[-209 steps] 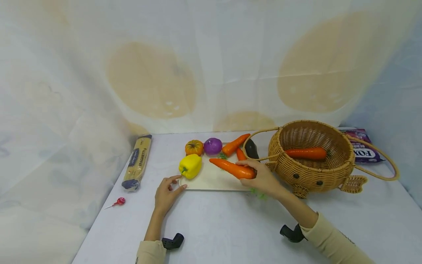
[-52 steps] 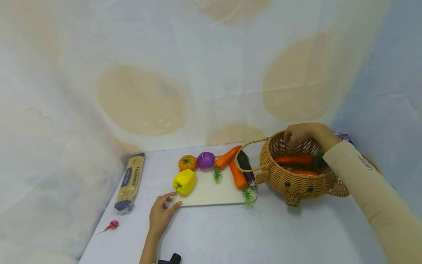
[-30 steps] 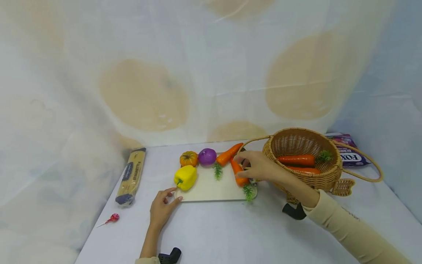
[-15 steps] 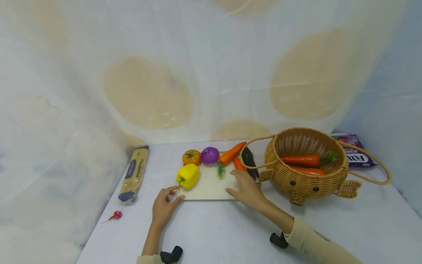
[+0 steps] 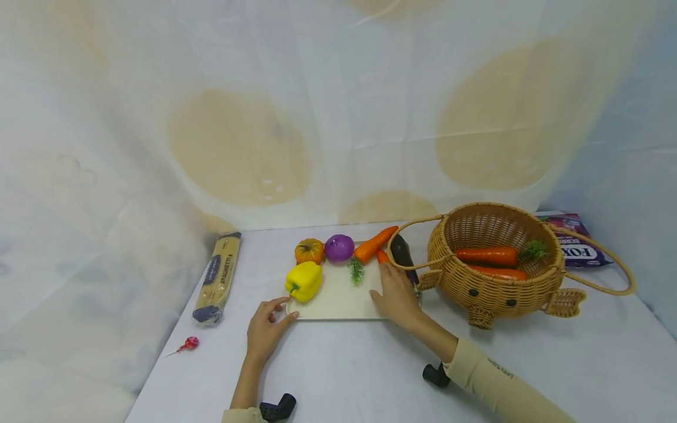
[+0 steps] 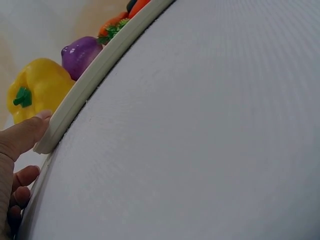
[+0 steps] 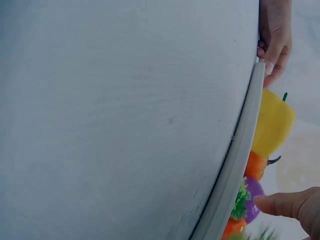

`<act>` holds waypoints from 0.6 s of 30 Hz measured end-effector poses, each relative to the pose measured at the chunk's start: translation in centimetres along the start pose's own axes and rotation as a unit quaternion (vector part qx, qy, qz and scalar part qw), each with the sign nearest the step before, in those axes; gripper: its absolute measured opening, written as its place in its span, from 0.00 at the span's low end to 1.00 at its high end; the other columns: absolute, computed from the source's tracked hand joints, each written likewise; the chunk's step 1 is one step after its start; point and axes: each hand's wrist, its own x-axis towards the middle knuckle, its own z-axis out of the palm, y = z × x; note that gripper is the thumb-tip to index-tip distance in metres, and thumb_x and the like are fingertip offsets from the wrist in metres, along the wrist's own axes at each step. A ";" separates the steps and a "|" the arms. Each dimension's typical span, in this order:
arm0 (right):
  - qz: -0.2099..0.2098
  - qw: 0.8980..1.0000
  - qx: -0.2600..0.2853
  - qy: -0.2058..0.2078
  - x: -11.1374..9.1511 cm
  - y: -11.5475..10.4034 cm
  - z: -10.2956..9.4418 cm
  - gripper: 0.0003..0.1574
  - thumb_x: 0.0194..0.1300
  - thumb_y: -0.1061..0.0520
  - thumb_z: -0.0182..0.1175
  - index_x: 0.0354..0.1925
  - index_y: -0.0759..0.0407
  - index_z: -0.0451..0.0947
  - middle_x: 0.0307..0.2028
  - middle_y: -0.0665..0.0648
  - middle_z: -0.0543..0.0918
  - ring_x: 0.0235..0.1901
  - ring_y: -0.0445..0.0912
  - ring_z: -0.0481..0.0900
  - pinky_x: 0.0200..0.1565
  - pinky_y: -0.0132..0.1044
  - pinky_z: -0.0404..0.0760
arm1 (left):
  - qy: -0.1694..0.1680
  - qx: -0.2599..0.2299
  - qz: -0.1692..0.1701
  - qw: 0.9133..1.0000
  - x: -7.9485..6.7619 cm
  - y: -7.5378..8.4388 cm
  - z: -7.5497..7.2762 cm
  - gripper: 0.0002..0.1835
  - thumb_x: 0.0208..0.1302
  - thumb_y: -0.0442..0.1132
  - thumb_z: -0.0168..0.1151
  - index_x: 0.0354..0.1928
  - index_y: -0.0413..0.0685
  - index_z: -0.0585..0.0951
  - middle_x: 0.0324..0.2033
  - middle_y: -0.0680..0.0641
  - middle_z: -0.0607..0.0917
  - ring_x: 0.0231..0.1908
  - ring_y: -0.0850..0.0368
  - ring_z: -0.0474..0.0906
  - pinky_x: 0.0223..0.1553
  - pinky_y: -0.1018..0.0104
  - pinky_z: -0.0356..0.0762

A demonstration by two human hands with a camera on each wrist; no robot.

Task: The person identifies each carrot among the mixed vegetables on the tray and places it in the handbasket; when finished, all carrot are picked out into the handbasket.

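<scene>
My left hand (image 5: pixel 264 330) holds the front left corner of a cream tray (image 5: pixel 338 301), its thumb on the rim in the left wrist view. My right hand (image 5: pixel 399 296) reaches over the tray's right end, covering most of a carrot whose orange tip (image 5: pixel 383 257) shows past the fingers. Its thumb stands apart from the fingers. Near it lie an eggplant (image 5: pixel 402 252) and another carrot (image 5: pixel 375 244) with a green frond. Further left on the tray are a purple onion (image 5: pixel 339 248), a small pumpkin (image 5: pixel 309 251) and a yellow bell pepper (image 5: pixel 304 281).
A wicker basket (image 5: pixel 449 294) with a face stands right of the tray, two carrots (image 5: pixel 486 255) inside. Its left handle (image 5: pixel 418 222) loops over the tray's right end. A purple bag (image 5: pixel 582 252) lies behind it. Spaghetti (image 5: pixel 218 279) and a lollipop (image 5: pixel 190 343) lie at left.
The carrot my right hand held over the tray earlier now lies in the basket beside the first one. That hand has come back from the basket to the tray's right end; the left stays put.
</scene>
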 end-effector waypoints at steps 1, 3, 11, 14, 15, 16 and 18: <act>0.003 1.000 -0.005 0.001 0.1 0.1 0.0 0.42 0.59 0.57 0.70 0.65 0.76 0.66 0.64 0.74 0.70 0.63 0.68 0.70 0.63 0.60 0.68 | -0.001 0.000 0.000 1.000 0.0 0.1 0.0 0.24 0.55 0.55 0.74 0.55 0.62 0.83 0.39 0.51 0.79 0.34 0.57 0.67 0.36 0.64 0.63; 0.008 1.000 -0.013 0.006 0.1 0.2 0.1 0.40 0.59 0.57 0.71 0.63 0.75 0.68 0.61 0.72 0.74 0.60 0.67 0.72 0.61 0.59 0.71 | -0.003 0.001 0.000 1.000 0.0 0.1 -0.1 0.25 0.55 0.55 0.74 0.55 0.61 0.83 0.39 0.50 0.80 0.34 0.56 0.67 0.36 0.64 0.63; 0.037 0.999 -0.023 0.014 -0.2 0.3 0.9 0.38 0.58 0.53 0.71 0.58 0.75 0.72 0.48 0.71 0.77 0.50 0.63 0.77 0.49 0.59 0.79 | -0.004 0.004 -0.001 1.000 0.1 0.2 -0.1 0.25 0.55 0.56 0.73 0.55 0.61 0.83 0.40 0.50 0.80 0.35 0.56 0.67 0.37 0.64 0.64; 0.052 0.998 -0.020 0.008 -0.5 0.1 1.2 0.37 0.57 0.53 0.72 0.57 0.73 0.72 0.45 0.69 0.77 0.46 0.60 0.77 0.44 0.56 0.80 | -0.005 0.003 -0.004 1.000 0.0 0.2 -0.1 0.25 0.55 0.55 0.73 0.55 0.61 0.83 0.40 0.50 0.80 0.35 0.57 0.67 0.37 0.64 0.63; 0.055 0.998 -0.019 0.007 -0.6 0.1 1.2 0.37 0.56 0.54 0.72 0.58 0.72 0.72 0.44 0.68 0.77 0.45 0.59 0.77 0.43 0.55 0.80 | -0.005 0.002 -0.004 1.000 0.0 0.2 -0.1 0.25 0.55 0.55 0.73 0.55 0.61 0.83 0.40 0.50 0.80 0.35 0.57 0.67 0.37 0.64 0.63; 0.056 0.998 -0.017 0.007 -0.6 0.1 1.2 0.36 0.56 0.54 0.72 0.57 0.72 0.73 0.42 0.67 0.77 0.43 0.57 0.77 0.41 0.54 0.80 | -0.004 0.001 -0.004 1.000 0.0 0.2 -0.1 0.24 0.55 0.55 0.74 0.55 0.61 0.83 0.40 0.50 0.80 0.35 0.57 0.67 0.37 0.64 0.63; 0.057 0.998 -0.009 0.004 -0.9 0.1 1.1 0.37 0.56 0.55 0.72 0.59 0.72 0.72 0.44 0.67 0.78 0.44 0.57 0.77 0.43 0.54 0.80 | -0.005 0.001 -0.004 1.000 0.0 0.2 -0.1 0.25 0.55 0.55 0.74 0.55 0.61 0.83 0.40 0.50 0.80 0.35 0.57 0.67 0.37 0.64 0.63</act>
